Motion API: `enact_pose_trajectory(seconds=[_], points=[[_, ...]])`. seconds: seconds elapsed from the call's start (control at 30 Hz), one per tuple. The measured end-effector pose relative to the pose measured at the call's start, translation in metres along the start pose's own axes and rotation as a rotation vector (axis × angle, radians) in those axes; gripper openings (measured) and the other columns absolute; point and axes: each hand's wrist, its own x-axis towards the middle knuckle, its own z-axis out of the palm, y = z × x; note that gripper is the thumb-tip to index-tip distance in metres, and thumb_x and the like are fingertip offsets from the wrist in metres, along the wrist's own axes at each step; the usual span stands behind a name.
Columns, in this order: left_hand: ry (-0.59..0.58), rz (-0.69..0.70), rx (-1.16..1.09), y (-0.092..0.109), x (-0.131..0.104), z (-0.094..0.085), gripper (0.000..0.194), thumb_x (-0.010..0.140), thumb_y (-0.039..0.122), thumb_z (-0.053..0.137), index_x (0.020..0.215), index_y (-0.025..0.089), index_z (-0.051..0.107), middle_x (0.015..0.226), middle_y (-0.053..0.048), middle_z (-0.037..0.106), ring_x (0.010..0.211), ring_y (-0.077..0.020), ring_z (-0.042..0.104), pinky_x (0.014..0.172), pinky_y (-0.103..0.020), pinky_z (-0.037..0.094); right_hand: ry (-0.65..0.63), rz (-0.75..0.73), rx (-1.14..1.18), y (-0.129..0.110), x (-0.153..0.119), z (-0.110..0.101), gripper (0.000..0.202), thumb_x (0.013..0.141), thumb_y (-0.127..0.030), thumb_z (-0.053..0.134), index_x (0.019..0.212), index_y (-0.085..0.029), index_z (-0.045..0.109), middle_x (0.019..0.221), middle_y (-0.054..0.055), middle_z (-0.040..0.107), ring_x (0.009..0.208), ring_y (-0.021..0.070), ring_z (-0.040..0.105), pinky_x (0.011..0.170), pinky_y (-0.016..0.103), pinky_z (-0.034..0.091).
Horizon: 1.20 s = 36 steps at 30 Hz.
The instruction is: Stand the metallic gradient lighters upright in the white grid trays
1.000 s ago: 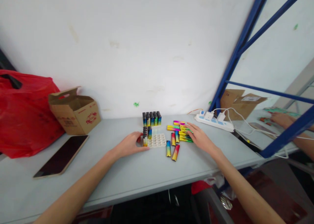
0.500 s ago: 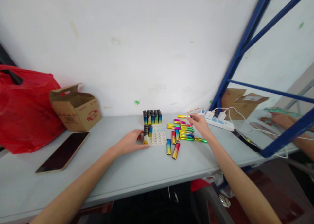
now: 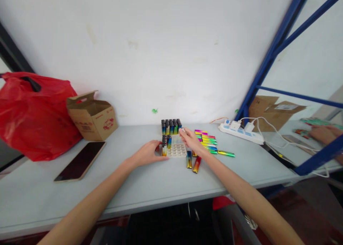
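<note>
A white tray (image 3: 177, 151) with rows of round holes lies on the table, several lighters (image 3: 164, 146) standing upright along its left side. My left hand (image 3: 150, 152) is curled around the tray's left end, thumb along the front edge and fingers behind the lighters. Above the tray's back right, my right hand (image 3: 190, 140) pinches a lighter (image 3: 183, 130), mostly hidden by the fingers. Behind the tray stands a full block of upright lighters (image 3: 171, 127) with black tops. Loose shiny multicoloured lighters (image 3: 209, 140) lie to the right, partly covered by my right hand and forearm.
A dark phone (image 3: 80, 161), an open cardboard box (image 3: 92, 118) and a red plastic bag (image 3: 37, 116) are on the left. A white power strip (image 3: 241, 133) with plugs and cables sits at right beside a blue metal frame (image 3: 264, 69). Another person's hand (image 3: 325, 132) is beyond it.
My right hand has carried the lighter left from the loose pile to above the tray. My left hand stays at the tray. The head view has shifted slightly.
</note>
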Motion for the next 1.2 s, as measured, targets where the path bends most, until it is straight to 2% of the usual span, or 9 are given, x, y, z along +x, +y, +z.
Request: enact_pose_trajectory(seconds=[0.13,0.23,0.37,0.57,0.73,0.83,0.93,1.03,1.2], points=[[-0.011,-0.003,0.005,0.0,0.0,0.0,0.055,0.075,0.071,0.073,0.092,0.019,0.066,0.093,-0.007,0.07,0.081,-0.0243,0.064,0.073,-0.034,0.048,0.134,-0.088,-0.328,0.008,-0.006,0.006,0.063,0.09,-0.075,0.052,0.058,-0.024,0.036,0.055,-0.005,0.033,0.056,0.0116,0.033,0.054,0.028,0.025],[-0.017,-0.007,0.011,0.0,0.0,0.0,0.055,0.076,0.07,0.074,0.093,0.019,0.066,0.093,-0.007,0.07,0.082,-0.0249,0.064,0.074,-0.035,0.049,0.191,-0.07,-0.443,0.01,-0.007,0.009,0.059,0.089,-0.069,0.049,0.054,-0.025,0.032,0.053,-0.005,0.03,0.055,0.012,0.032,0.055,0.029,0.022],[-0.006,-0.002,-0.001,0.0,-0.001,0.0,0.055,0.075,0.07,0.074,0.095,0.019,0.068,0.094,-0.007,0.071,0.083,-0.0249,0.065,0.074,-0.034,0.049,0.185,-0.104,-0.441,0.011,-0.008,0.012,0.05,0.091,-0.059,0.046,0.057,-0.024,0.036,0.054,-0.004,0.036,0.056,0.0131,0.037,0.056,0.029,0.024],[-0.003,0.005,0.003,0.0,-0.001,0.0,0.055,0.075,0.071,0.074,0.093,0.019,0.068,0.094,-0.007,0.072,0.082,-0.0254,0.065,0.074,-0.034,0.049,0.124,-0.201,-0.415,0.004,-0.014,0.014,0.049,0.098,-0.063,0.045,0.07,-0.023,0.045,0.062,-0.004,0.046,0.061,0.0147,0.044,0.06,0.028,0.031],[0.0,0.008,-0.002,0.0,-0.001,0.0,0.055,0.075,0.071,0.075,0.093,0.019,0.068,0.093,-0.006,0.072,0.081,-0.0251,0.066,0.074,-0.034,0.049,0.106,-0.211,-0.456,0.003,-0.015,0.015,0.055,0.096,-0.063,0.046,0.06,-0.024,0.032,0.056,-0.005,0.032,0.057,0.0123,0.033,0.057,0.029,0.025],[-0.001,0.005,-0.003,-0.001,-0.001,0.0,0.055,0.075,0.07,0.074,0.094,0.019,0.068,0.094,-0.007,0.072,0.081,-0.0251,0.065,0.074,-0.034,0.049,0.131,-0.193,-0.476,0.007,-0.013,0.014,0.053,0.091,-0.06,0.046,0.055,-0.025,0.03,0.054,-0.004,0.031,0.055,0.0118,0.031,0.055,0.03,0.022],[0.001,0.002,-0.002,0.0,-0.001,0.001,0.056,0.075,0.071,0.074,0.094,0.019,0.068,0.094,-0.007,0.072,0.081,-0.0255,0.065,0.074,-0.035,0.049,0.136,-0.199,-0.474,0.009,-0.013,0.013,0.049,0.09,-0.057,0.047,0.056,-0.025,0.032,0.054,-0.004,0.034,0.055,0.0123,0.033,0.056,0.029,0.024],[-0.003,0.002,0.0,0.001,-0.001,0.0,0.055,0.075,0.071,0.074,0.094,0.019,0.068,0.094,-0.007,0.072,0.082,-0.026,0.066,0.073,-0.034,0.048,0.127,-0.21,-0.454,0.008,-0.015,0.013,0.048,0.095,-0.058,0.047,0.063,-0.025,0.036,0.056,-0.004,0.039,0.056,0.0138,0.038,0.057,0.029,0.027],[-0.008,0.0,0.008,0.0,-0.001,0.0,0.057,0.075,0.071,0.073,0.095,0.018,0.067,0.094,-0.008,0.072,0.083,-0.0257,0.066,0.074,-0.034,0.049,0.018,-0.311,-0.504,0.004,-0.016,0.014,0.046,0.108,-0.058,0.033,0.083,-0.024,0.052,0.075,0.001,0.059,0.072,0.0191,0.056,0.071,0.031,0.042]])
